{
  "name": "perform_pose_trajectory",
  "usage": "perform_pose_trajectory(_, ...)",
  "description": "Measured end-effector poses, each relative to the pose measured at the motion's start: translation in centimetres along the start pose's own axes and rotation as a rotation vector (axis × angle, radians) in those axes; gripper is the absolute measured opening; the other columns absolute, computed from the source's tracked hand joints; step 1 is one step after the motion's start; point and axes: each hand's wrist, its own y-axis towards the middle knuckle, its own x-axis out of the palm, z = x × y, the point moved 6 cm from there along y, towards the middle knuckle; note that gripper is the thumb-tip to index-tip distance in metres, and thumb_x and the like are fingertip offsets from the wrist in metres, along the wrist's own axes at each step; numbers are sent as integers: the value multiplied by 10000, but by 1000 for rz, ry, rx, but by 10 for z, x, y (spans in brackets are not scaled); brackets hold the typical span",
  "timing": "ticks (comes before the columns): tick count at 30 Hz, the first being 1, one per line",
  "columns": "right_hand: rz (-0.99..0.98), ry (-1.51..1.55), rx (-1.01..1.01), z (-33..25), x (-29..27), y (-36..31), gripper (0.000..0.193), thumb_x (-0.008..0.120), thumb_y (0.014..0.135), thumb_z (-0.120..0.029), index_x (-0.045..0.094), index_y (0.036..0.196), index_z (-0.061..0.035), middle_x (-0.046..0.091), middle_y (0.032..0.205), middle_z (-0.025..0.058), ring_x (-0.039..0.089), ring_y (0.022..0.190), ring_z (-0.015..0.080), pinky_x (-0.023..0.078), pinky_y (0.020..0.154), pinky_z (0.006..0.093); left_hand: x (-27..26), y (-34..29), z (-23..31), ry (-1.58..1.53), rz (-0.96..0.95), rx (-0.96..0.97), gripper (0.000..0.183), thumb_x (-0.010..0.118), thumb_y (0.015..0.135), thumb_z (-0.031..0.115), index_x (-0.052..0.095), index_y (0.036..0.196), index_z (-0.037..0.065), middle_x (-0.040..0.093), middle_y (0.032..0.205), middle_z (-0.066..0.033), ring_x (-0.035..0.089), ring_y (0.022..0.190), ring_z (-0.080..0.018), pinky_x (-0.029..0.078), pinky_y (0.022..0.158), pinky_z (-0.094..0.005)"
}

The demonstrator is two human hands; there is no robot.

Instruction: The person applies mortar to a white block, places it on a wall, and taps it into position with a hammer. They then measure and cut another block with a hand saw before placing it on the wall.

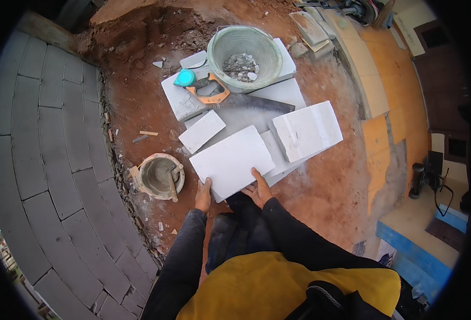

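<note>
Block (232, 160), gripped by the left hand (203, 196) at its left edge and the right hand (258, 189) at its near edge, just beside the smaller slab (202, 131), is best held level and evenly supported so that its corners are not chipped.

Grey block wall (54, 154) at left; orange tiles (393, 80) right
</note>
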Motion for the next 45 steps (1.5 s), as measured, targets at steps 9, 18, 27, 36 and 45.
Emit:
perform_pose_trajectory(9, 451, 49, -135, -120, -151, 5, 1196, 594, 900, -841, 207, 1703, -43, 270, 1723, 224, 325, 1558, 423, 349, 1215, 613, 17, -4, -28, -48, -58, -99, 1034, 607, 1011, 660, 70, 1748, 173, 162, 1808, -73, 167, 1653, -318, 193, 1271, -592)
perform_pose_trajectory(18, 890, -542, -760, -344, -227, 44, 1156, 679, 890, -765, 305, 1678, -5, 342, 1706, 294, 396, 1551, 414, 343, 1256, 449, -4, 37, -47, 52, 168, 63, 1171, 721, 957, 566, 8, 1742, 70, 229, 1760, -222, 265, 1612, -352, 248, 1279, -526)
perform_pose_trajectory(27, 661, -1053, -567, -346, -283, 29, 1083, 868, 775, -687, 574, 1443, 113, 679, 1374, 277, 680, 1237, 382, 534, 1031, 446, 40, 40, -42, 295, 27, 105, 977, 740, 986, 398, 158, 1708, 92, 435, 1628, -147, 463, 1457, -331, 427, 1138, -561)
perform_pose_trajectory(36, 128, -473, -381, -269, -309, 16, 1071, 840, 829, -657, 447, 1601, -29, 555, 1527, 218, 486, 1433, 410, 365, 1194, 607, 44, -23, -110, 377, 43, 59, 934, 683, 1037, 416, 158, 1732, 76, 495, 1638, -180, 487, 1507, -370, 424, 1148, -551)
perform_pose_trajectory(45, -75, -430, -107, -244, -283, -40, 845, 843, 893, -471, 510, 1535, -33, 622, 1411, 136, 615, 1270, 279, 579, 977, 454, 104, -108, -204, 538, 139, 43, 765, 767, 996, 350, 466, 1584, -35, 694, 1370, -133, 684, 1155, -195, 558, 907, -338)
